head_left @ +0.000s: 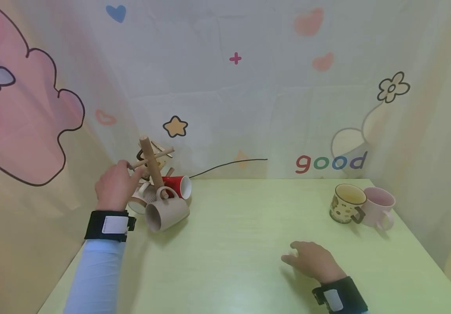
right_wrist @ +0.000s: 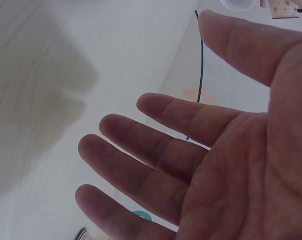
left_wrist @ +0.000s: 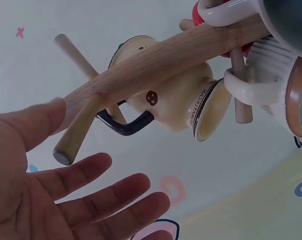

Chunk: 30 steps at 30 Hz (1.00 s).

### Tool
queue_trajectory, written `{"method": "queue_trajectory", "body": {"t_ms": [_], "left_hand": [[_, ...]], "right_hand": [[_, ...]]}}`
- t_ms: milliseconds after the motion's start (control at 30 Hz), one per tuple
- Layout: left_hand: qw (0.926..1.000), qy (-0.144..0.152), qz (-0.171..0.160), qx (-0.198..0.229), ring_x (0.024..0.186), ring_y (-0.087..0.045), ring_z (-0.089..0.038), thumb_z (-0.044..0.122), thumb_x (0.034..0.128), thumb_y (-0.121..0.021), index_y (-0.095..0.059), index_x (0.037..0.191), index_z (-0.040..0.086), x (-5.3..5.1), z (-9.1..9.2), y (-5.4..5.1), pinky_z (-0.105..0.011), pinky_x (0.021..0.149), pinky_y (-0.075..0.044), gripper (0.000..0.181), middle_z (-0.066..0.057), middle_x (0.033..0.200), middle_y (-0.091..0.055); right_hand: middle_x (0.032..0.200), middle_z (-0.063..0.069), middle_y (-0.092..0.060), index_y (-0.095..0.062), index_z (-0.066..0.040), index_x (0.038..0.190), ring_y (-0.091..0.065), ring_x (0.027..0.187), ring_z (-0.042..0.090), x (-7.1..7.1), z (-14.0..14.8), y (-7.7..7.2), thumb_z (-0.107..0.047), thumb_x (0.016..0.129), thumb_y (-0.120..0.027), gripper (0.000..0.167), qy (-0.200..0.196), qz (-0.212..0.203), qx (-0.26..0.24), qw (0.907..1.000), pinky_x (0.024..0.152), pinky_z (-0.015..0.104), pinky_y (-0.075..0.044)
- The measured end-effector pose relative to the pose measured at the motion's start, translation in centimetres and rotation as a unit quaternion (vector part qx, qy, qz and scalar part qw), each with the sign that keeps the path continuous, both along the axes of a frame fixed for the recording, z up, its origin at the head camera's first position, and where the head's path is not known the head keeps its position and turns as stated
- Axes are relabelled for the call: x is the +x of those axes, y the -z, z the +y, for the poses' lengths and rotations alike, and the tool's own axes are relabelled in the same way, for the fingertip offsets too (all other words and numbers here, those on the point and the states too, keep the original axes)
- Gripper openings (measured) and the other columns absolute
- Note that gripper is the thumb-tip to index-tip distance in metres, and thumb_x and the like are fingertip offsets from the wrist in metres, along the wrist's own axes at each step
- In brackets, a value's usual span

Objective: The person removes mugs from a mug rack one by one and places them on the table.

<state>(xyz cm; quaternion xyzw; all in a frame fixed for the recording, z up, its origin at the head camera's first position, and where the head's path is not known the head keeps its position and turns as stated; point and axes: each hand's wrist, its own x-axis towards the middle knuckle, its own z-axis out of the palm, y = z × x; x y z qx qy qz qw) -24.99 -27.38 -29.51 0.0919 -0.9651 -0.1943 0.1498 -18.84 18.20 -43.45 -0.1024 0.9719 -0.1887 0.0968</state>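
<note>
A wooden mug tree [head_left: 152, 162] stands tilted at the left back of the table. From its pegs hang a beige mug [head_left: 167, 213], a red mug [head_left: 174, 185], a ribbed mug [left_wrist: 271, 75] with a brown rim band, and a cream mug [left_wrist: 163, 100] with a dark handle. My left hand [head_left: 116, 186] is at the upper pegs. In the left wrist view its thumb lies by the post and its fingers are spread below a peg [left_wrist: 77, 131]; whether the thumb touches is unclear. My right hand [head_left: 315, 260] hovers over the table with relaxed fingers, holding nothing.
At the right back, a yellow patterned mug [head_left: 345, 207] with a dark handle stands upright beside a pink mug [head_left: 378, 203]. Printed cloth [head_left: 225, 104] hangs behind and at both sides of the pale green table [head_left: 225, 261].
</note>
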Motion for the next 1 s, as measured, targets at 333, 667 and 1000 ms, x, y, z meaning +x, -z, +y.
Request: {"method": "queue_trajectory", "body": {"t_ms": [333, 667, 1000], "left_hand": [[0.9978, -0.013, 0.059, -0.028, 0.070, -0.058, -0.039, 0.036, 0.1034, -0.050, -0.059, 0.087, -0.002, -1.1, 0.4, 0.7, -0.047, 0.054, -0.041, 0.042, -0.019, 0.074, -0.058], [0.9962, -0.037, 0.060, -0.051, 0.069, -0.059, -0.040, 0.040, 0.1036, -0.049, -0.061, 0.091, -0.003, -1.5, 0.7, 1.0, -0.047, 0.054, -0.042, 0.046, -0.021, 0.075, -0.060], [0.9936, -0.048, 0.087, -0.054, 0.063, -0.058, -0.037, 0.042, 0.1017, -0.050, -0.062, 0.083, -0.002, -1.5, 1.8, 1.4, -0.041, 0.046, -0.038, 0.049, -0.019, 0.069, -0.059]], "right_hand": [[0.113, 0.021, -0.068, -0.064, 0.005, 0.121, -0.061, 0.110, 0.042, 0.0, 0.2, 0.4, -0.039, 0.091, -0.067, 0.054, 0.002, -0.003, 0.005, 1.0000, 0.093, 0.059, -0.046], [0.113, 0.020, -0.068, -0.065, 0.004, 0.121, -0.062, 0.108, 0.039, -0.3, 0.1, 0.7, -0.040, 0.091, -0.067, 0.054, 0.000, -0.007, 0.009, 0.9999, 0.093, 0.058, -0.046], [0.111, 0.020, -0.069, -0.065, 0.005, 0.120, -0.063, 0.107, 0.040, -0.1, 0.0, 0.4, -0.039, 0.091, -0.068, 0.053, 0.001, -0.006, 0.008, 0.9999, 0.092, 0.058, -0.047]]}}
